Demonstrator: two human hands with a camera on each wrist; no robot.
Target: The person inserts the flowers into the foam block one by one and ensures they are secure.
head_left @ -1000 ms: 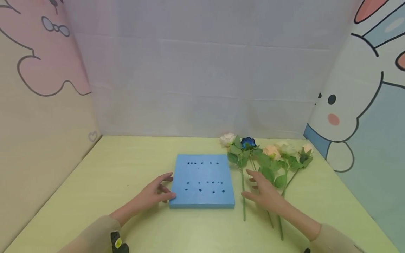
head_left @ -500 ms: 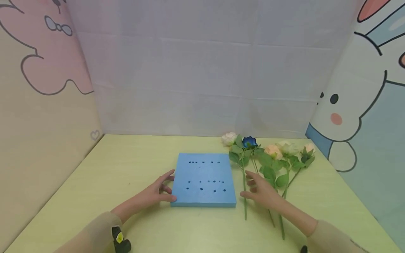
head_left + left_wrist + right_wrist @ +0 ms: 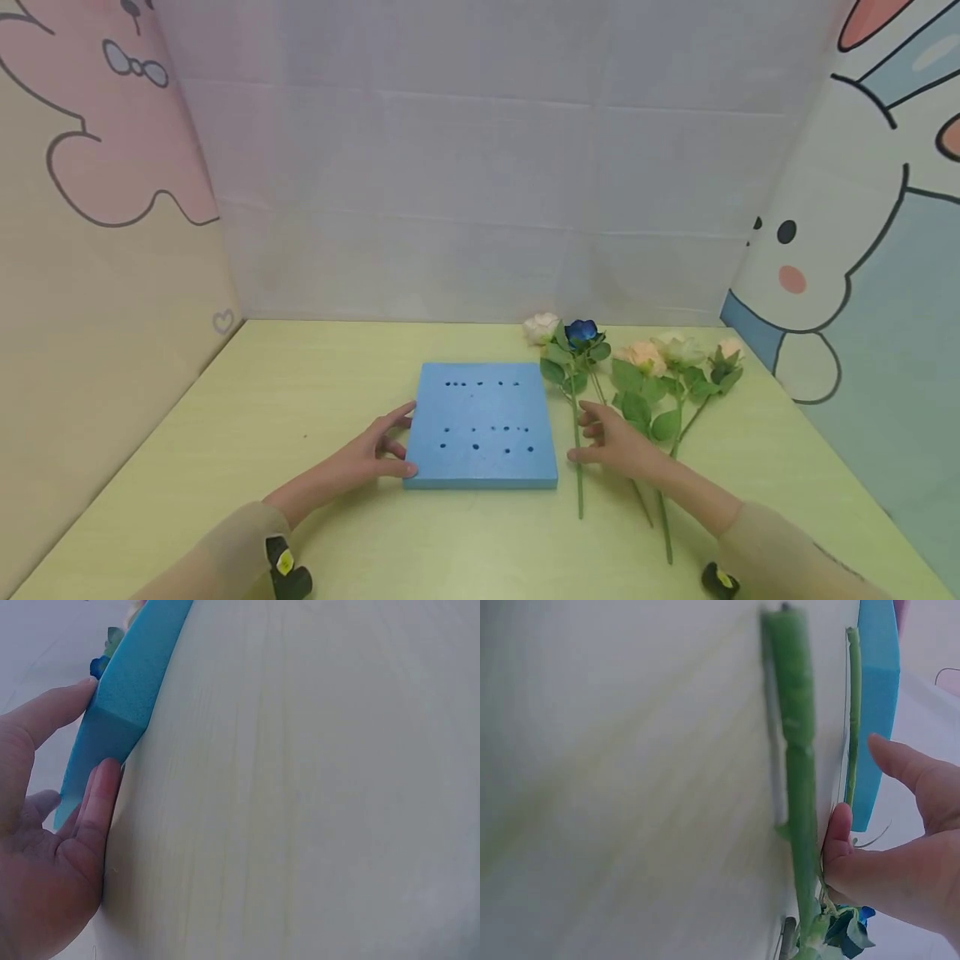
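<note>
- Flat blue block [image 3: 483, 408], lying mid-table, smooth on top and pricked with small dark holes in uneven rows, one toward the far edge and two nearer the front.
- Left hand [image 3: 367, 458] at the block's left side, thumb and fingers well spread and slightly bent, touching its edge, thumb at the near corner.
- Right hand [image 3: 621, 446] over the leftmost green stem [image 3: 580, 493], with a clear gap between thumb and fingers; cannot tell about contact with any stem.
- To the right, flat on the pale yellow table [image 3: 337, 367], leaves overlapping: white rose [image 3: 541, 328], blue rose [image 3: 581, 332], peach rose [image 3: 647, 357], pale green-white rose [image 3: 681, 350], smaller peach bloom [image 3: 730, 348].
- Just beside the block, near its right edge: that leftmost stem; farther right, other stems partly under the right hand and wrist.
- Behind, a whitish sheet [image 3: 480, 183].
</note>
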